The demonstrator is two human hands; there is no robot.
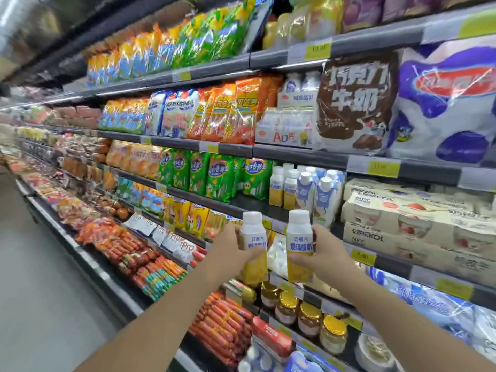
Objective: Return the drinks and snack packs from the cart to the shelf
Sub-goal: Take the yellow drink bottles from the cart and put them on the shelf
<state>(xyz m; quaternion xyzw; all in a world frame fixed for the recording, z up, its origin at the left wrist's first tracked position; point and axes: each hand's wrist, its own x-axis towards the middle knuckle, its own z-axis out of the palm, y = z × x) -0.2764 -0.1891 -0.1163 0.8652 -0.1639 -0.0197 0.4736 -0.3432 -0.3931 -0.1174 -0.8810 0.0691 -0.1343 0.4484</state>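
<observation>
My left hand [230, 253] grips a white-and-yellow drink bottle [253, 237] with a white cap, held upright. My right hand [326, 253] grips a second, matching bottle [299, 245] beside it. Both bottles are raised in front of the shelf edge [271, 224]. Just behind and above them, matching yellow bottles [276, 186] and blue-and-white cartons [324, 200] stand on the shelf, with a dark gap [252, 202] to their left. The cart is out of view.
The shelving runs from near right to far left, packed with green snack packs [217, 175], sausage packs [225, 323], gold-lidded jars [308, 318] and boxed drinks [402, 224]. Grey aisle floor [40, 277] lies to the left.
</observation>
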